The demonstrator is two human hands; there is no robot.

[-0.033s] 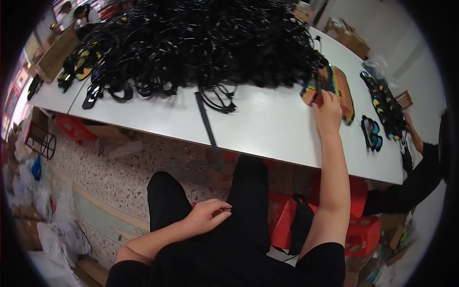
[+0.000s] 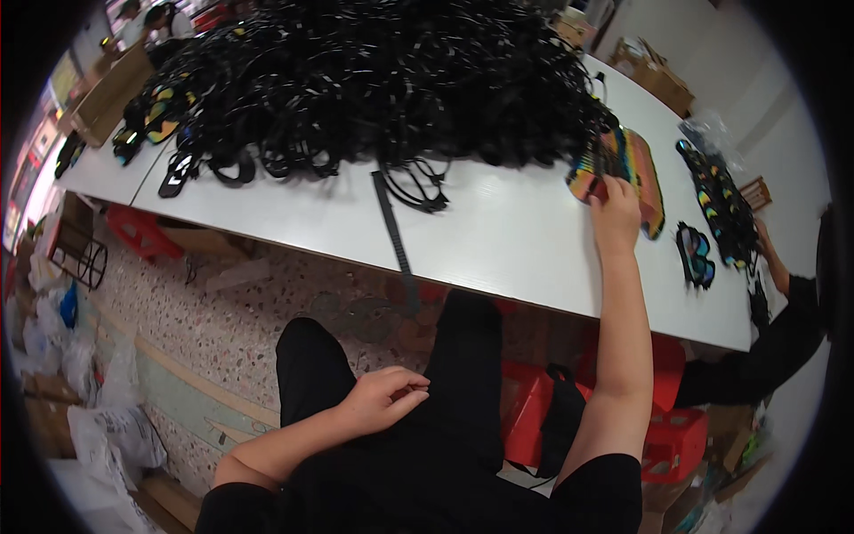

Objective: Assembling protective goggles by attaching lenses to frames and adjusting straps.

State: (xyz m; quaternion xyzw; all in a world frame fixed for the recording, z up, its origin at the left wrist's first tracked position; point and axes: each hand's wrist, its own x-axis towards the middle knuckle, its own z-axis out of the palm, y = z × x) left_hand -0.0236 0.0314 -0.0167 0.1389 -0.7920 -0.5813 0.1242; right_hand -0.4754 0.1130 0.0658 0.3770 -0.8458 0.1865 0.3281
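A seated person stretches the right hand (image 2: 614, 209) across a white table (image 2: 498, 240) to a small stack of striped, many-coloured flat pieces (image 2: 627, 165), seen from a head-worn camera. The fingers close over the near, left end of the top piece; whether they pinch it or only press on it cannot be told, since the back of the hand hides the fingertips. The stack lies at the far right of the person's reach, directly ahead of that hand, its long axis running from the hand away toward the table's far right edge, tilted slightly rightward. The left hand (image 2: 382, 400) rests loosely curled on the lap, holding nothing, well apart from the table and much farther from the stack than the right. Just left of the stack, touching it, rises a large heap of black straps (image 2: 374, 80) that covers most of the tabletop; one strap (image 2: 391, 222) trails off alone toward the near edge. Farther right lie more coloured pieces (image 2: 716, 200) and a black pair (image 2: 696, 255), near another person's hand (image 2: 765, 245) in a dark sleeve. Red crates (image 2: 676, 436) stand under the table on a speckled floor.
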